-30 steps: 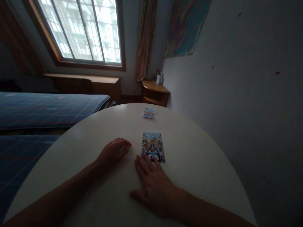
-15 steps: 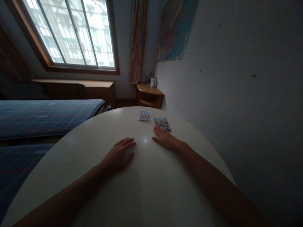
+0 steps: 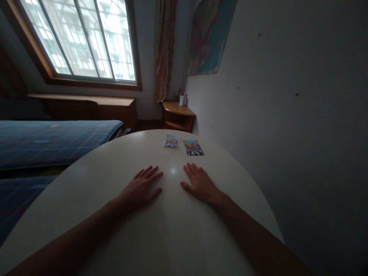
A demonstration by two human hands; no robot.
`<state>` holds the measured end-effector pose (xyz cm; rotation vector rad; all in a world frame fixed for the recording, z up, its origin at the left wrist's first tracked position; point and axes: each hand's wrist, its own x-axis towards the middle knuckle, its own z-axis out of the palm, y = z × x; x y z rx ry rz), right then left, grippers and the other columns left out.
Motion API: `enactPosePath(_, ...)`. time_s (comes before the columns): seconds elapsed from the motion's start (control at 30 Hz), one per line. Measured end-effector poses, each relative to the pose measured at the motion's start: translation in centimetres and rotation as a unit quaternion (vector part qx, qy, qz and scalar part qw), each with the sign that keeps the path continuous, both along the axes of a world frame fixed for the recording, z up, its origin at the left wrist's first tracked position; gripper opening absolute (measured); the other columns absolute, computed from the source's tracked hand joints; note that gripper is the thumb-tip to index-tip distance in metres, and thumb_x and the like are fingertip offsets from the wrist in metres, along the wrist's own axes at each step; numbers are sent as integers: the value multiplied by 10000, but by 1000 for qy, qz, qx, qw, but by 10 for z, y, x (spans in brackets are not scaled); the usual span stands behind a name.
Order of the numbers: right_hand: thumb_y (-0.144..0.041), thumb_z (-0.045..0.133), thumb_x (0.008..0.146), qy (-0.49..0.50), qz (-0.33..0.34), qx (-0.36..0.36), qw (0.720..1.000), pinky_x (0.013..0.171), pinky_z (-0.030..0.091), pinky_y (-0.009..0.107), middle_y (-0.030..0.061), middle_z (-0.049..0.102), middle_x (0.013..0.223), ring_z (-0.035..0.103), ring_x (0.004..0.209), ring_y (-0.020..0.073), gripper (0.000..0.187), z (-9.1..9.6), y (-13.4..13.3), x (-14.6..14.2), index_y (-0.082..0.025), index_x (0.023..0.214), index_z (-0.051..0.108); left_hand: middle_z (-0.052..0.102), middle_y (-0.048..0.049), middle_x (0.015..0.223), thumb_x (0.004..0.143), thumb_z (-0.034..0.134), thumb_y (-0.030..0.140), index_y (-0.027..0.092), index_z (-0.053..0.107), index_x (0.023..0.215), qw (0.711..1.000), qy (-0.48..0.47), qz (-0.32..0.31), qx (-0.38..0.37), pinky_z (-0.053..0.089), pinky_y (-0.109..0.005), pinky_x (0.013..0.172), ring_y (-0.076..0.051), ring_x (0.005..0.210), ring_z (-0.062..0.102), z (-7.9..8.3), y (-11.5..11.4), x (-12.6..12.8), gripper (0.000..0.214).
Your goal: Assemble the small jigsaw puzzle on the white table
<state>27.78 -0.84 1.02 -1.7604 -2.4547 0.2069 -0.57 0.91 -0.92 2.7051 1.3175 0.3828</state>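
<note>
Both my hands lie palm down on a round white table. My left hand is open with its fingers spread, holding nothing. To its right, my right hand also rests flat and open, its fingertips a little short of a colourful printed card or booklet. Left of that lies a small printed packet with a pale edge, near the far rim of the table. Neither hand touches the two printed things.
A mattress with a blue plaid cover lies beyond the table on the left. A wooden corner shelf with small items stands behind it. A wall runs along the right, and a wooden desk sits under the window.
My right hand has drawn back from the printed card, which now shows whole, and its fingers have spread. My left hand's fingers have also spread a little. The view has shifted slightly.
</note>
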Motion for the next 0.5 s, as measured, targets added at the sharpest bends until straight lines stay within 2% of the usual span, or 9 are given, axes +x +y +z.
enactPosePath(0.13, -634, 332, 946, 9, -11, -22, 1000, 1210, 97, 468, 107, 198, 1632, 135, 1509, 280, 779, 3, -23, -4, -149, 1553, 274, 284, -59, 1604, 949, 475, 557, 294, 390, 1504, 1000, 9, 1, -2, 242, -532, 1189, -319, 1479, 238, 1, -2, -1, 620)
enactPosePath(0.4, -654, 331, 940, 19, -10, -32, 999, 1210, 95, 470, 106, 200, 1633, 130, 1510, 283, 786, 5, -19, -2, -158, 1549, 289, 361, -79, 1570, 945, 516, 505, 273, 455, 1465, 1000, -23, -7, 16, 296, -535, 1166, -319, 1453, 307, 3, 3, 1, 573)
enactPosePath(0.5, -678, 317, 936, 18, -8, -39, 999, 1211, 92, 468, 108, 190, 1635, 120, 1511, 284, 806, 5, -18, -1, -158, 1552, 280, 430, -89, 1530, 966, 491, 427, 235, 512, 1418, 999, -50, 3, 9, 328, -517, 1159, -303, 1430, 359, 1, -16, -2, 492)
